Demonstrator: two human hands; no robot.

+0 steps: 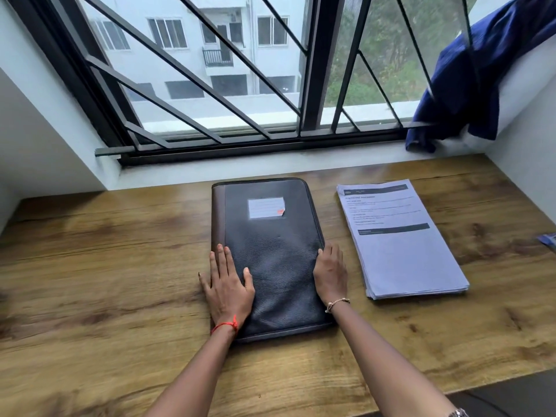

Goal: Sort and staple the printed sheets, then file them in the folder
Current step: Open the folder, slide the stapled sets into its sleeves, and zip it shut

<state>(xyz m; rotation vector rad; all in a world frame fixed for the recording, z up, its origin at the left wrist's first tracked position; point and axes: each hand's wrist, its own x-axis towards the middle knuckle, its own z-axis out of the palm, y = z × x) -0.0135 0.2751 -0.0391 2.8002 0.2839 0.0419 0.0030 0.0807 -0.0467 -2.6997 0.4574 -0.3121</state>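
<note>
Item: folder (pixel 270 254), dark leather-look, zipped round, closed, lying flat on the wooden table (pixel 105 266); brown spine strip on its left side, a label pocket (pixel 266 208) on the upper cover.

Left hand (pixel 227 284): laid flat over the folder's left edge, fingers straight and slightly spread, thumb on the cover; red thread (pixel 225 325) at the wrist.

Right hand (pixel 329 272): set against the folder's right edge, fingers close together; whether they hook round the edge cannot be told. Bead bracelet (pixel 337 303) at the wrist.

Printed sheets (pixel 400 242): one stack, face up, just right of the folder, apart from it.

Beyond the folder: barred window (pixel 210 85). Far right of it: blue cloth (pixel 469 85) draped on the sill.
</note>
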